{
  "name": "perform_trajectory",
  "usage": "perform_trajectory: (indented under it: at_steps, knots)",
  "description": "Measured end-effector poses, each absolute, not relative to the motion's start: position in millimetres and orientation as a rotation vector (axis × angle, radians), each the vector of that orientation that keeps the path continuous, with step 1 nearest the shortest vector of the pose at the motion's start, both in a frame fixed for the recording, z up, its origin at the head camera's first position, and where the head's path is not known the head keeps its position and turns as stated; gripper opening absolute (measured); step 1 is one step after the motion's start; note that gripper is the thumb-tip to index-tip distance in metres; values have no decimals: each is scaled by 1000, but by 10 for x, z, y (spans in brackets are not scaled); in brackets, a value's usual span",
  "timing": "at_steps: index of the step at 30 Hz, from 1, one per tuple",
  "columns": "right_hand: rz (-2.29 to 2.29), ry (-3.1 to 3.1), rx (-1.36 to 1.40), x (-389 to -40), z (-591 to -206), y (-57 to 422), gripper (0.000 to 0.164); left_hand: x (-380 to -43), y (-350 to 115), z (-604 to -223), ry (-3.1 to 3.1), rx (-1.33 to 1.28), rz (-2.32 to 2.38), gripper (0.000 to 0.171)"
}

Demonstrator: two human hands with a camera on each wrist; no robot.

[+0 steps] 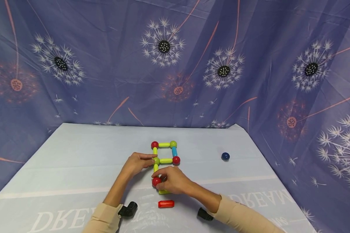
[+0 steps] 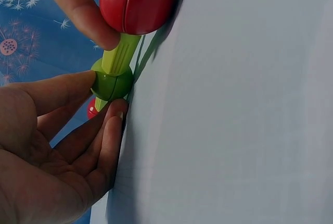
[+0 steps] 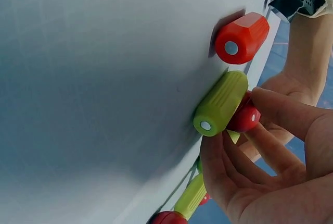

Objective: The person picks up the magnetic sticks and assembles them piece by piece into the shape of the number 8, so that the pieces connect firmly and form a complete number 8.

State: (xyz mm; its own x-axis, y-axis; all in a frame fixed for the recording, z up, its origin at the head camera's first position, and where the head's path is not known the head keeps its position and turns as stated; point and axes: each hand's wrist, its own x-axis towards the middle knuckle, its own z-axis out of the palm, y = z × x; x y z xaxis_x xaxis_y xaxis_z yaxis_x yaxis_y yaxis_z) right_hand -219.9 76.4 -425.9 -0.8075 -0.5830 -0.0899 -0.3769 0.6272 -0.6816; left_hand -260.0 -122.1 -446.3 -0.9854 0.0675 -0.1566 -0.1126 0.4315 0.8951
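Observation:
A square of magnetic rods and balls lies on the table, with red balls at two corners, a green ball [image 1: 173, 144] at the far right and a blue rod [image 1: 174, 151] on its right side. My left hand [image 1: 135, 164] pinches the near-left green ball [image 2: 112, 81] between thumb and fingers. From that ball a yellow-green rod [image 2: 121, 54] runs toward me to a red ball [image 1: 156, 182]. My right hand [image 1: 174, 180] grips this red ball by its sides. Right beside it is another yellow-green rod [image 3: 221, 103], partly hidden by the right hand in the head view.
A red rod [image 1: 166, 204] lies on the table nearer to me. Off to the right sits a dark blue ball [image 1: 225, 156]. A patterned curtain [image 1: 119, 64] hangs behind the white-covered table [image 1: 105, 136].

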Motion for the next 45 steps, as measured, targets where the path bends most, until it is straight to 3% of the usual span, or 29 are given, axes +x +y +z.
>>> perform_trajectory:
  at_steps: [11, 21, 39, 45]
  knots:
    - [-1011, 2569, -791, -2177, -4166, 880, 39, -2591, -1224, -4461, 2513, -50, 1575, 24]
    - [-980, 2601, -728, -2168, -4201, 1023, 26, -2608, -1212, -4475, 2523, -67, 1574, 24]
    - [-951, 2527, -748, -2121, -4304, 1113, 24, -2592, -1208, -4449, 2507, -61, 1587, 24]
    - [-984, 2511, -731, -2097, -4303, 1096, 17, -2593, -1212, -4465, 2509, -53, 1593, 24]
